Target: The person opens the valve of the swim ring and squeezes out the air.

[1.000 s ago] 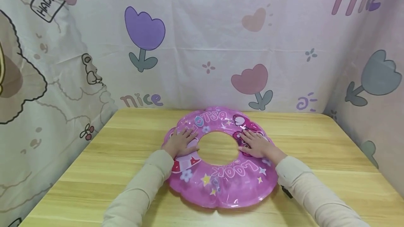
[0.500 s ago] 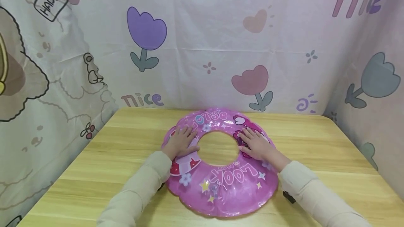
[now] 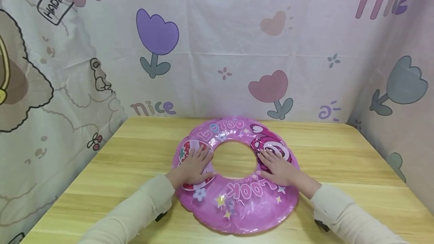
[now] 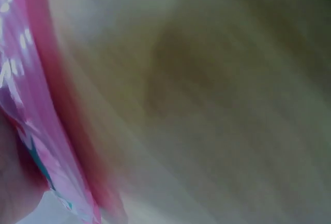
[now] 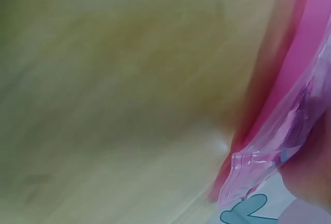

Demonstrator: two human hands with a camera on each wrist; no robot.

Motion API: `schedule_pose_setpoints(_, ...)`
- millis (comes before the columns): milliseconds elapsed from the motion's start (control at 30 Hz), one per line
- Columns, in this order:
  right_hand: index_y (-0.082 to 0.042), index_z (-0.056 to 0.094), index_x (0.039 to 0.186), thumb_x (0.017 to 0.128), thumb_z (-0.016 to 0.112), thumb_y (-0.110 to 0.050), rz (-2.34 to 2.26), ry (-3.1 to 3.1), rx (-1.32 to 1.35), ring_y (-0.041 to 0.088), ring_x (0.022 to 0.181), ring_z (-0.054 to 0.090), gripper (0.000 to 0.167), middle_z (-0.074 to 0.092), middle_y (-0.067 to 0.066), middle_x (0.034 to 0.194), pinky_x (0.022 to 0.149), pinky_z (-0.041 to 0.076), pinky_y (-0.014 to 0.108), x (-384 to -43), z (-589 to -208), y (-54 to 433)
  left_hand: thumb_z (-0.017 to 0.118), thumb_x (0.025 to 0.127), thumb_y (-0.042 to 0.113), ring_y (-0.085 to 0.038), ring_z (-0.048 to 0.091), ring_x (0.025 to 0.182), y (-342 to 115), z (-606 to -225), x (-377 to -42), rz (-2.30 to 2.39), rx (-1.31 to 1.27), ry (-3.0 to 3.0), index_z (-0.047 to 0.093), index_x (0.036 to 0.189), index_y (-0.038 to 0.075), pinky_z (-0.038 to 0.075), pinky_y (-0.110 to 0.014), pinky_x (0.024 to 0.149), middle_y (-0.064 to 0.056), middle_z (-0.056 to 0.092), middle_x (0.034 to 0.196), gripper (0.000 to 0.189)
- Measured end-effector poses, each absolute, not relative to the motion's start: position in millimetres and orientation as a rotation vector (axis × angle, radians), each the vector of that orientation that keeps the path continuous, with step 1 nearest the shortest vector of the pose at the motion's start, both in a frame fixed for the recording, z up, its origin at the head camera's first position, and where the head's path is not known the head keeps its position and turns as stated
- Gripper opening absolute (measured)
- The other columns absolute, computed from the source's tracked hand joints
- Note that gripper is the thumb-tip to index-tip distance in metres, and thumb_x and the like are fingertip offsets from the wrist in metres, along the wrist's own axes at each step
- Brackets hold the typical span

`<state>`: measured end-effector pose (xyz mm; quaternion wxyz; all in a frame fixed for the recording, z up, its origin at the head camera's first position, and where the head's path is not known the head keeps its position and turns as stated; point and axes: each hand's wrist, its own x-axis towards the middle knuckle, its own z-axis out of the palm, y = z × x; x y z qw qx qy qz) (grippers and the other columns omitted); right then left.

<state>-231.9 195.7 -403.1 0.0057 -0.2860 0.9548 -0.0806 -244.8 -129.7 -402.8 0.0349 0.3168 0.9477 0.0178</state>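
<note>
A pink inflatable swim ring (image 3: pixel 237 214), printed with letters, stars, flowers and a cartoon bear, lies flat on the wooden table. On its left side rests my left hand (image 3: pixel 193 166), fingers spread and straight over a strawberry print. My right hand (image 3: pixel 278 166) lies on the opposite side, its straight fingers over the bear print. Both thumbs point in toward the ring's central hole. In the left wrist view the ring's shiny edge (image 4: pixel 44 94) shows with part of the hand; the right wrist view shows the other edge (image 5: pixel 289 89) with its clear seam.
The light wooden table (image 3: pixel 112 168) extends around the ring on all sides. A printed cloth (image 3: pixel 217 29) with tulips and words hangs behind it and along both sides. Small dark pieces show beneath both cuffs.
Both hands have slid a little toward me along the ring, uncovering more of the strawberry and bear prints. The ring's near edge shows slightly lower than a second ago.
</note>
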Motion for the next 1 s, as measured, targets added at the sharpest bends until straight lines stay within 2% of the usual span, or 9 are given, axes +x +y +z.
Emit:
schedule_pose_setpoints(333,0.001,0.031,0.142,0.093,0.044,-0.049,-0.217,2.974,-0.879,0.041,0.14,0.02,0.071,0.025,0.021,0.15,0.114,0.012,0.055,-231,-411,195,0.037,0.092,0.057,-0.041,0.009,0.142,-127,-413,-243,0.012,0.924,2.94,0.018,0.148,0.004,0.006,-0.063,0.112,-0.018,0.011,0.155,0.079)
schedule_pose_setpoints(533,0.005,0.04,0.137,0.091,0.051,-0.042,-0.087,3.1,-1.012,0.043,0.135,0.029,0.066,0.036,0.024,0.145,0.112,0.02,0.056,-225,-402,189,0.035,0.092,0.06,-0.04,0.009,0.142,-124,-410,-239,-0.053,0.9,2.969,0.017,0.148,0.005,0.006,-0.063,0.111,-0.018,0.01,0.156,0.08)
schedule_pose_setpoints(633,0.003,0.041,0.137,0.092,0.052,-0.041,-0.126,3.125,-1.092,0.041,0.135,0.031,0.063,0.037,0.023,0.144,0.111,0.024,0.054,-213,-395,182,0.034,0.094,0.056,-0.039,0.008,0.143,-125,-407,-233,0.04,0.994,2.951,0.019,0.148,0.005,0.006,-0.06,0.113,-0.019,0.01,0.155,0.076)
schedule_pose_setpoints(700,0.002,0.04,0.138,0.093,0.049,-0.041,-0.199,3.082,-1.156,0.041,0.135,0.031,0.063,0.035,0.023,0.145,0.111,0.025,0.054,-202,-392,177,0.035,0.094,0.054,-0.04,0.008,0.142,-126,-404,-227,0.101,1.147,2.905,0.022,0.147,0.006,0.007,-0.058,0.114,-0.02,0.012,0.155,0.073)
schedule_pose_setpoints(833,-0.001,0.036,0.14,0.095,0.041,-0.049,-0.216,2.964,-1.296,0.039,0.136,0.03,0.067,0.033,0.021,0.147,0.11,0.026,0.052,-180,-395,171,0.036,0.091,0.06,-0.043,0.01,0.141,-128,-404,-212,0.125,1.444,2.773,0.023,0.148,0.011,0.007,-0.064,0.11,-0.02,0.012,0.154,0.076)
schedule_pose_setpoints(1000,-0.005,0.037,0.142,0.092,0.04,-0.058,-0.131,2.938,-1.345,0.037,0.136,0.031,0.073,0.034,0.017,0.148,0.11,0.026,0.05,-170,-407,171,0.038,0.085,0.069,-0.046,0.009,0.14,-126,-412,-201,0.106,1.452,2.741,0.022,0.149,0.02,0.006,-0.068,0.108,-0.018,0.008,0.156,0.082)
